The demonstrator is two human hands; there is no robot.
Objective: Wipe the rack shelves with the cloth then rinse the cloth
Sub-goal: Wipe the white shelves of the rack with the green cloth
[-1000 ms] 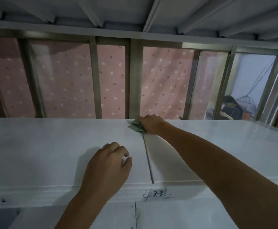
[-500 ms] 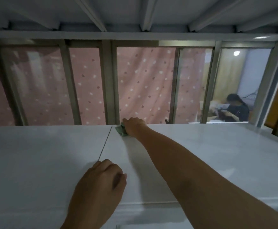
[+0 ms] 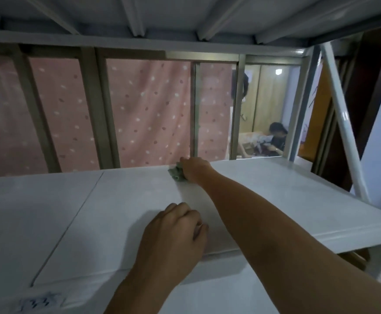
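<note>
right now your right hand is stretched out to the far edge of the white rack shelf, at about 12 o'clock from your left hand, and it is grasping the green cloth, bunched under the fingers and pressed flat on the shelf surface. the cloth pokes out on the 9 o'clock side of that hand, just beside the back rim of the shelf. your left hand sits nearer you, close to the front edge, its fingers curled under into a loose clench with nothing in it, knuckles resting on the shelf. your right forearm crosses the shelf from 4 o'clock up toward the cloth. a thin seam between two shelf panels runs off at 9 o'clock from your left hand, and a scribbled label sits on the front lip at 7 o'clock, too blurred to read. the underside of the upper shelf hangs overhead at 12 o'clock, and a white slanted post stands at 2 o'clock. behind the rack a pink spotted curtain shows through a window, and at 1 o'clock a seated person is visible past the glass.
</note>
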